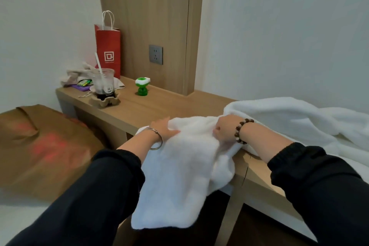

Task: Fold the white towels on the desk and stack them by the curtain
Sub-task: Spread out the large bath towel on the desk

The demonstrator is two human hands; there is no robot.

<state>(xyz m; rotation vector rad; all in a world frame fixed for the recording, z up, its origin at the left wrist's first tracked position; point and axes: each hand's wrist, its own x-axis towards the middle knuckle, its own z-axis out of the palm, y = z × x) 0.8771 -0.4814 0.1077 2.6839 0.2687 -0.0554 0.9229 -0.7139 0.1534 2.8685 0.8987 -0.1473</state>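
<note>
the white towel (185, 166) is gripped in the right hand (224, 128)'s curled fingers and pressed on the desk (159, 108) by the left hand (165, 128), fingers straight.

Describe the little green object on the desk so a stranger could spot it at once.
Find the wooden wall panel with the grey socket. On the desk below the socket stands the green object, right of the plastic cup. It alone is bright green with a white top.

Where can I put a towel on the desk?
Free: bare wooden desk between the small green plastic figure and the hanging white towel. Crowded: the left end, with a red paper bag and clear plastic cup; a crumpled white towel heap covers the right.
</note>
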